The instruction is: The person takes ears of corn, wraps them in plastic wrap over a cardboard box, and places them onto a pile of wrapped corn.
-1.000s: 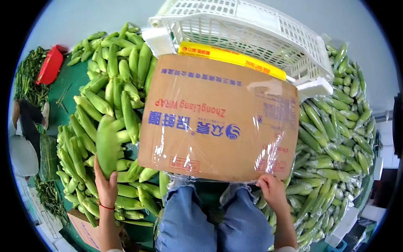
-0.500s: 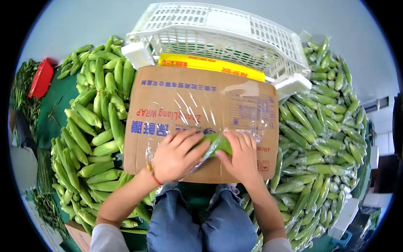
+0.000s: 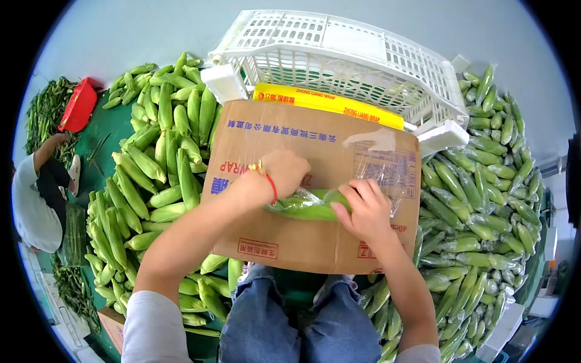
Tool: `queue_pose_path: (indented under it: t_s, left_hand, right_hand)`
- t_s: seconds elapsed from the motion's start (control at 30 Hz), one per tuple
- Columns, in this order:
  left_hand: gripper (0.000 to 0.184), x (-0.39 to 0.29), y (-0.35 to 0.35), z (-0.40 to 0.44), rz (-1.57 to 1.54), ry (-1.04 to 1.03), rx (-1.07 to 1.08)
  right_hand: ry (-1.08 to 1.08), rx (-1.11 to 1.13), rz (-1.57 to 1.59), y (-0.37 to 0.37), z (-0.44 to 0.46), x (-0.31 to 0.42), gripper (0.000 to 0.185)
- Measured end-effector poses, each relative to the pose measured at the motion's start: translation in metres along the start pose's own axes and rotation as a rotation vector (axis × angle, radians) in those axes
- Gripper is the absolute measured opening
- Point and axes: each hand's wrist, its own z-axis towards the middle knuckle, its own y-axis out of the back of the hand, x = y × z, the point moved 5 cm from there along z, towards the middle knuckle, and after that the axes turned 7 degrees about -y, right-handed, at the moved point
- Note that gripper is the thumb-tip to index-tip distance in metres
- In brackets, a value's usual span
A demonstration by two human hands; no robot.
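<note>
A green corn cob (image 3: 311,207) in its husk lies across the cardboard box (image 3: 327,248), with clear film around part of it. My left hand (image 3: 281,175) is closed at the cob's left part; its fingers are bent under and hidden, so what they hold cannot be made out. My right hand (image 3: 366,209) grips the cob's right end, thumb and fingers around it. Behind the box's far edge lies a yellow film roll package (image 3: 327,104), in front of a white plastic crate (image 3: 345,57).
Unwrapped corn (image 3: 145,163) is heaped at the left, film-wrapped corn (image 3: 472,212) at the right. A red basin (image 3: 78,107) stands at the far left, near another person (image 3: 36,202) by leafy greens. A second cardboard box (image 3: 112,330) is at the lower left.
A cob from the left heap has come onto the box and been partly covered in film. Since the last earlier frame, my left hand has moved up and away from the box's near edge.
</note>
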Motion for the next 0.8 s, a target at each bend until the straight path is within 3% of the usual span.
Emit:
queue_pose_path:
  t_s: [0.13,0.17,0.2,0.23,0.3,0.4,0.5,0.6,0.7,0.8]
  left_hand:
    - [0.025,-0.08,0.013,-0.058,-0.067,0.14,0.017]
    - [0.043,-0.094,-0.002,-0.08,-0.177,0.047,-0.008]
    - [0.066,-0.11,-0.018,-0.104,-0.053,-0.019,-0.209]
    - [0.083,-0.118,-0.029,-0.118,-0.123,0.024,-0.084]
    - [0.083,-0.115,-0.026,-0.114,-0.061,0.062,-0.113]
    - [0.079,-0.067,-0.022,-0.072,0.047,0.149,-0.289]
    - [0.078,-0.001,0.015,-0.009,0.193,0.09,-0.447]
    - [0.079,0.026,0.014,0.045,0.041,-0.046,-0.118]
    - [0.08,0.028,-0.001,0.061,0.11,-0.047,0.046]
    - [0.08,0.023,0.006,0.056,0.111,-0.018,0.127]
  right_hand:
    - [-0.267,0.4,-0.029,-0.005,-0.003,-0.003,0.038]
    - [-0.348,0.553,-0.008,-0.001,-0.014,0.009,0.042]
    - [-0.426,0.708,0.014,0.0,-0.028,0.017,0.046]
    - [-0.422,0.726,0.115,0.001,-0.039,0.024,0.053]
    - [-0.595,0.836,0.152,0.011,-0.035,0.026,0.049]
    - [-0.122,0.201,0.121,0.025,-0.024,0.032,0.051]
    - [0.215,0.209,-0.185,0.006,0.004,0.036,0.063]
    - [0.23,0.13,-0.141,-0.017,0.046,-0.004,0.062]
    - [0.128,0.446,-0.04,-0.037,0.05,-0.014,0.059]
    - [0.051,0.547,0.07,-0.017,0.017,0.016,0.057]
